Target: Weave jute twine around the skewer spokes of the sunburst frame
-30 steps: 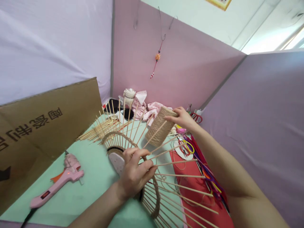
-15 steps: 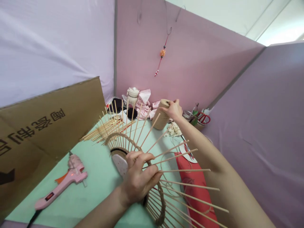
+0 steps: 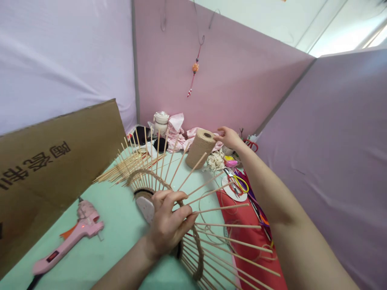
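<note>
My left hand [image 3: 169, 221] is closed on the rim of a half-made basket, whose thin wooden sticks [image 3: 229, 208] fan outward. A band of twisted twine [image 3: 198, 257] runs between the sticks, and part of it is hidden under my fingers. Beyond the basket, a large spool of brown twine [image 3: 198, 151] stands upright on the table. Just right of the spool's top is my right hand [image 3: 229, 137], fingers stretched out and holding nothing. Whether a fingertip still touches the spool I cannot tell. Loose twine [image 3: 205, 225] trails in loops behind the sticks.
On the left lie a pink glue gun [image 3: 74, 237] and a cardboard sheet [image 3: 60, 161]. A pile of loose sticks [image 3: 121, 171] is behind the basket. Yellow-handled scissors [image 3: 242, 183] and red material [image 3: 256, 257] lie under my right arm. A white-lidded jar [image 3: 161, 123] stands at the back.
My right hand has let go of the spool's top and moved right; the spool now stands more upright. My left hand keeps its grip on the basket. The whole view has shifted slightly.
</note>
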A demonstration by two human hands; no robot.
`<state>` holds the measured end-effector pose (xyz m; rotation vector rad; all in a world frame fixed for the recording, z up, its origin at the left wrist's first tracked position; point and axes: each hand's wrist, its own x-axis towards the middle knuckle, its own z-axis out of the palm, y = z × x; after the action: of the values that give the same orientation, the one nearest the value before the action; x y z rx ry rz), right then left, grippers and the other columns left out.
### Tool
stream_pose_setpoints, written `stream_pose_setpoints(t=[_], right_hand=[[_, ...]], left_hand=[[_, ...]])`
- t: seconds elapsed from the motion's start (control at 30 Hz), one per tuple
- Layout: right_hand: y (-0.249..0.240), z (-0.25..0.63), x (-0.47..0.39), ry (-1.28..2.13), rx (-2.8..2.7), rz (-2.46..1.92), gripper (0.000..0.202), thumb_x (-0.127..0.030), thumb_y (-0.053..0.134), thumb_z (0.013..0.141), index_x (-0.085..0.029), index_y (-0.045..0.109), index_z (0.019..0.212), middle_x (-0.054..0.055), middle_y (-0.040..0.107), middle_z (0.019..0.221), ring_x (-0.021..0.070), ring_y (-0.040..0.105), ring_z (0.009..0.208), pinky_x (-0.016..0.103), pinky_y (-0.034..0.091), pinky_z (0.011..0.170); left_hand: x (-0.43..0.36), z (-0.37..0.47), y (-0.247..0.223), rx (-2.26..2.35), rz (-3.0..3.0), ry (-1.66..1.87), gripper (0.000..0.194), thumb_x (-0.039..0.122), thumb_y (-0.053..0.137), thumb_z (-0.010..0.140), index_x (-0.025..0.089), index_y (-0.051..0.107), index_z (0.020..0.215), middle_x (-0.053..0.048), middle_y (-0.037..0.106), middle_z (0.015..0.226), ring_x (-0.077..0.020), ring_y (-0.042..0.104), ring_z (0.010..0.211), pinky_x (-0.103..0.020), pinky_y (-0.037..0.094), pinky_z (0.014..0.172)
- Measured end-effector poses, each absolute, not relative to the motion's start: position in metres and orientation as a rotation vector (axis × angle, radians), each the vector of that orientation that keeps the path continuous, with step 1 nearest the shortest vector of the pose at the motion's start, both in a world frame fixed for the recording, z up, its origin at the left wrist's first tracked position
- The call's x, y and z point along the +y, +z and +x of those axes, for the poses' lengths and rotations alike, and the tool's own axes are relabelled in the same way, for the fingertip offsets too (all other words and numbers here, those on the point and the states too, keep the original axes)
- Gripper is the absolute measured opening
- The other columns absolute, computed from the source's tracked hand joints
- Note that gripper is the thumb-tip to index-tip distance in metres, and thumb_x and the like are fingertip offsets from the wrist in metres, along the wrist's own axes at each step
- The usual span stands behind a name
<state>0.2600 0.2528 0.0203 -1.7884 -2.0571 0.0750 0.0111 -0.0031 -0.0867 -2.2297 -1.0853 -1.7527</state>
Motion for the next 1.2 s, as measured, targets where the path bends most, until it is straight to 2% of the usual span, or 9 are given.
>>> stream_pose_setpoints(t=[0.07,0.2,0.33,0.7,0.87,0.93,1.03,1.1,1.2], right_hand=[[0.019,0.279,0.250,0.092,-2.069,-1.841,0.030,-0.040,0.065,0.082,-0.013,0.071,0.094,0.009,0.069,0.081,0.0204,0.062,0.078,0.029,0.045,0.075],[0.008,0.304,0.233,0.138,-2.077,-1.863,0.036,-0.043,0.059,0.084,-0.015,0.064,0.062,0.003,0.058,0.054,0.0151,0.050,0.057,0.026,0.036,0.059],[-0.001,0.302,0.225,0.116,-2.052,-1.841,0.039,-0.045,0.052,0.087,-0.014,0.066,0.068,0.003,0.059,0.057,0.0143,0.048,0.057,0.025,0.034,0.056],[0.005,0.263,0.235,0.076,-2.091,-1.926,0.047,-0.044,0.039,0.095,-0.011,0.072,0.088,0.013,0.072,0.078,0.0203,0.063,0.074,0.026,0.041,0.062],[-0.002,0.268,0.194,0.345,-2.396,-2.028,0.020,-0.034,0.073,0.072,-0.017,0.071,0.063,0.008,0.064,0.054,0.0191,0.060,0.056,0.028,0.042,0.056],[0.003,0.261,0.177,0.553,-2.561,-1.975,0.016,-0.030,0.077,0.066,-0.018,0.070,0.058,0.004,0.062,0.051,0.0160,0.057,0.052,0.026,0.041,0.054],[0.027,0.245,0.168,0.816,-2.671,-1.593,0.024,-0.042,0.067,0.079,-0.020,0.075,0.076,0.000,0.067,0.065,0.0119,0.055,0.058,0.022,0.042,0.056],[0.048,0.235,0.178,0.742,-2.475,-1.376,0.034,-0.049,0.058,0.086,-0.019,0.073,0.084,0.000,0.063,0.067,0.0100,0.050,0.057,0.021,0.039,0.055],[0.073,0.223,0.209,0.567,-2.137,-1.402,0.029,-0.043,0.061,0.087,-0.016,0.070,0.079,-0.002,0.055,0.059,0.0078,0.039,0.050,0.022,0.031,0.050]], left_hand=[[-0.003,0.011,-0.086,-1.068,-2.231,-1.749,0.009,0.015,0.067,0.084,0.020,0.060,0.082,-0.008,0.061,0.101,-0.0214,0.047,0.096,-0.040,0.038,0.087],[-0.003,0.011,-0.084,-1.058,-2.222,-1.745,0.009,0.015,0.068,0.084,0.020,0.060,0.082,-0.007,0.061,0.101,-0.0213,0.047,0.096,-0.039,0.038,0.087],[-0.003,0.011,-0.085,-1.065,-2.218,-1.748,0.010,0.014,0.068,0.084,0.020,0.060,0.081,-0.007,0.062,0.100,-0.0216,0.048,0.097,-0.039,0.038,0.087],[-0.002,0.011,-0.085,-1.053,-2.202,-1.744,0.008,0.016,0.067,0.084,0.020,0.061,0.081,-0.008,0.062,0.101,-0.0216,0.048,0.097,-0.039,0.039,0.086],[-0.003,0.011,-0.087,-1.069,-2.222,-1.736,0.009,0.017,0.069,0.083,0.020,0.061,0.081,-0.007,0.062,0.100,-0.0217,0.048,0.098,-0.040,0.038,0.087],[-0.003,0.011,-0.087,-1.077,-2.221,-1.736,0.009,0.016,0.069,0.083,0.020,0.061,0.081,-0.007,0.062,0.100,-0.0215,0.049,0.097,-0.039,0.039,0.087],[-0.003,0.010,-0.085,-1.085,-2.216,-1.738,0.009,0.015,0.068,0.083,0.021,0.062,0.080,-0.007,0.063,0.099,-0.0216,0.049,0.096,-0.039,0.039,0.087],[-0.003,0.010,-0.085,-1.084,-2.213,-1.735,0.009,0.015,0.068,0.083,0.021,0.062,0.080,-0.007,0.063,0.099,-0.0219,0.049,0.097,-0.039,0.039,0.087],[-0.003,0.010,-0.085,-1.076,-2.211,-1.736,0.009,0.015,0.068,0.083,0.021,0.061,0.081,-0.008,0.063,0.100,-0.0223,0.048,0.097,-0.039,0.039,0.086]])
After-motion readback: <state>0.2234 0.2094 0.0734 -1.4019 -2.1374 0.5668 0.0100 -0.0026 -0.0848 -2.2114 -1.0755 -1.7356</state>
